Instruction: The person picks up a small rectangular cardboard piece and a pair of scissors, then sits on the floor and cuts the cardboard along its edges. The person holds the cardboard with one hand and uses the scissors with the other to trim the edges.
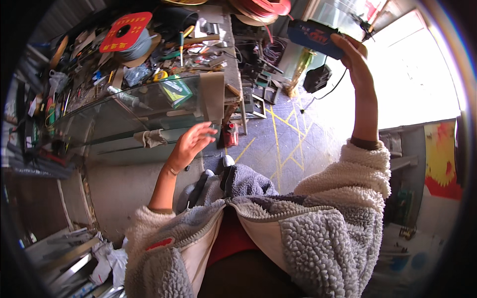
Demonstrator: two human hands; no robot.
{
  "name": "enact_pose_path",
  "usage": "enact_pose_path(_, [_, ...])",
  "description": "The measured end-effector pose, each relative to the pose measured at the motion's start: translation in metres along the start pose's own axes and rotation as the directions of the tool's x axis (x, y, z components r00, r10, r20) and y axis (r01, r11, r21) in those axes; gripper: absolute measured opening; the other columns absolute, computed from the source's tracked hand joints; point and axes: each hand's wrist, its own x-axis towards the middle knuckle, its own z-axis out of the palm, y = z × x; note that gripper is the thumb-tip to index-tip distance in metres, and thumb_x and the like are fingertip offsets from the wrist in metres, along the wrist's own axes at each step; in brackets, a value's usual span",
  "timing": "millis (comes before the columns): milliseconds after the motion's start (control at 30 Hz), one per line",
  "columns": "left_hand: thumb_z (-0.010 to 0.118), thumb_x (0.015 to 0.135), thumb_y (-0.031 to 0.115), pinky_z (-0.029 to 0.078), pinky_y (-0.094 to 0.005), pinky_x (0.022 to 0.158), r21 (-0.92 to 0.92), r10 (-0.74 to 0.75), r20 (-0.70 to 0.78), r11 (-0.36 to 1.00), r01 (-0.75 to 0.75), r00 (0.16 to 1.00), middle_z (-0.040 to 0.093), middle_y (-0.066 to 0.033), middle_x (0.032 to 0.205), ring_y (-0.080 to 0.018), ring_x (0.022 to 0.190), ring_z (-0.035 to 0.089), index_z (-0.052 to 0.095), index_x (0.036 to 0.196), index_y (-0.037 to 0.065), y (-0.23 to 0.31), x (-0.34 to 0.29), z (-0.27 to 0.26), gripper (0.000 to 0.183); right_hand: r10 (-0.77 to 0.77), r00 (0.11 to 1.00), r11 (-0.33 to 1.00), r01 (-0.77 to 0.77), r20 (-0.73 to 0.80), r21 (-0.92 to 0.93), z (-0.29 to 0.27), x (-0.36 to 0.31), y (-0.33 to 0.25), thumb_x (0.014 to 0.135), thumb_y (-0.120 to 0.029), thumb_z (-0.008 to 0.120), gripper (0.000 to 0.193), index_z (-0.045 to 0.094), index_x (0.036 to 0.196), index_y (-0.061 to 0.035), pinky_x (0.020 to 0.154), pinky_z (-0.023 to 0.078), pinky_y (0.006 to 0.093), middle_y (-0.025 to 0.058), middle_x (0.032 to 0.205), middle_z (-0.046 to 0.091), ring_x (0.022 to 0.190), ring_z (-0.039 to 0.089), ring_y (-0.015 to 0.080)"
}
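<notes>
Two bare hands are in view. The right hand, at the upper right of the frame, is closed on the right end of a dark blue box, which it holds raised above the floor. A black block shows just below the box beside a thin dark cord; whether either is joined to the box cannot be determined. The left hand, left of centre, is open and holds nothing, fingers slightly spread. A red container shows just to its right in the frame. The cluttered workbench at upper left bears a cable spool with a red label, a green packet and a white tube.
</notes>
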Motion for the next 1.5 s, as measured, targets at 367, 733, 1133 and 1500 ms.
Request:
enact_pose_path(367, [0.06,0.098,0.036,0.041,-0.04,0.107,-0.327,0.274,0.336,0.931,-0.161,0.901,0.034,-0.0158,0.152,-0.0272,0.139,0.039,0.024,0.151,0.008,0.023,0.128,0.151,0.07,0.258,0.917,0.936,-0.159,-0.305,0.314,0.026,-0.148,0.057,0.083,-0.029,0.076,0.034,0.071,0.106,-0.0042,0.045,0.021,0.0187,-0.0084,0.068,0.054,0.05,0.031,-0.0014])
enact_pose_path(733, [0.068,0.089,0.049,0.054,-0.0384,0.092,-0.666,0.006,0.234,0.73,0.156,0.972,0.068,-0.002,0.115,-0.0164,0.108,0.065,0.062,0.115,0.014,-0.002,0.133,0.168,0.044,0.296,0.907,0.917,-0.181,-0.3,0.357,0.068,-0.215,0.072,0.091,-0.031,0.068,0.042,0.066,0.12,0.0,0.05,0.036,0.02,-0.0003,0.067,0.059,0.052,0.047,0.0049])
enact_pose_path(1133, [0.059,0.086,0.064,0.042,-0.0529,0.108,-0.682,0.091,0.235,0.725,0.097,0.968,0.043,-0.0232,0.147,-0.0392,0.129,0.05,0.035,0.148,0.006,-0.021,0.093,0.107,0.088,0.157,0.987,0.967,-0.161,0.034,0.197,0.029,-0.203,0.06,0.089,-0.004,0.048,0.014,0.056,0.1,-0.0052,0.045,0.029,0.0184,0.0088,0.086,0.071,0.052,0.033,0.0012])
enact_pose_path(1500, [0.07,0.086,0.048,0.053,-0.0356,0.095,-0.6,0.071,0.47,0.757,0.259,0.88,0.061,-0.0105,0.127,-0.0191,0.111,0.063,0.046,0.137,0.003,-0.029,0.087,0.118,0.071,0.047,0.958,0.991,-0.081,0.282,0.107,0.052,-0.187,0.075,0.082,0.008,0.048,0.024,0.047,0.103,-0.0036,0.072,0.047,0.0276,0.0095,0.084,0.066,0.077,0.06,0.0124])
